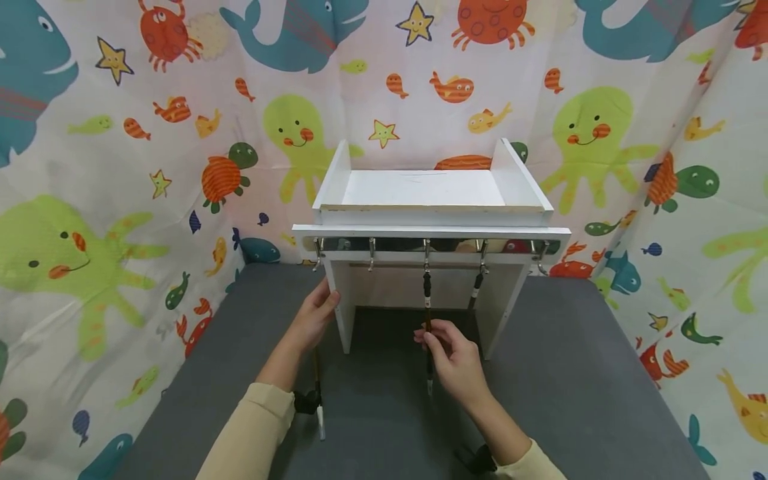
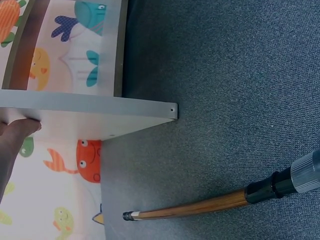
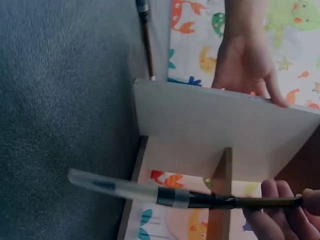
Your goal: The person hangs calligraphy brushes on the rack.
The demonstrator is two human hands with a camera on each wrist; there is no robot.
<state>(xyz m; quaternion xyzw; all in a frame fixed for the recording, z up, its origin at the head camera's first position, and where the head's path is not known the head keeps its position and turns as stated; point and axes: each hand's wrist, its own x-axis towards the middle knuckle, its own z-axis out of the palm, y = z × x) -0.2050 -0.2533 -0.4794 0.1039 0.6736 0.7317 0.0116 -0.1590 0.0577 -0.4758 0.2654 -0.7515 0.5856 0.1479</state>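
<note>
The brush (image 3: pixel 200 199) pinched by the right hand (image 1: pixel 454 360) below the shelf's front edge (image 1: pixel 384 232) could be tugged off its hook (image 1: pixel 427 248), its hold seeming unclear.

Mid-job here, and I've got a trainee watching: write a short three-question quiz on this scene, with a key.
1. How many hooks line the front of the white rack?
2. True or false: each hand is holding a brush.
3. The brush in the right hand is under which hook? A) leftmost B) middle C) rightmost

Key:
1. Five.
2. False; the left hand is on a side panel.
3. B.
</note>
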